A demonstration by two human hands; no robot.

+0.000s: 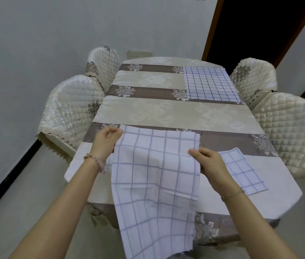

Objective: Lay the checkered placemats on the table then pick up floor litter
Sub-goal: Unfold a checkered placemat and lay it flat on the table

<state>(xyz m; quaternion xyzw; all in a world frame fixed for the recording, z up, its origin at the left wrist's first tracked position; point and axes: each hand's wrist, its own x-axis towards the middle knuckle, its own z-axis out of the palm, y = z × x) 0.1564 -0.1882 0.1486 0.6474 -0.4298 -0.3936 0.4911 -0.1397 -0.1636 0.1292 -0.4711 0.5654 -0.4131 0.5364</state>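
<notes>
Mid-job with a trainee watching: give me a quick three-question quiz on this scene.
1. True or false: the far placemat lies flat on the table.
2. What grips the held placemat? A: left hand only. B: right hand only. C: both hands.
3. Fill in: the held placemat's lower end hangs over the table's ___ edge.
Key: 1 true; 2 C; 3 near.

Illumination is soft, even and moderately bright, with faint shadows only. Wide-angle distortion bends the walls (36, 43) and doorway (260, 25) near the frame edges. Focus is slightly soft throughout; no glare.
</notes>
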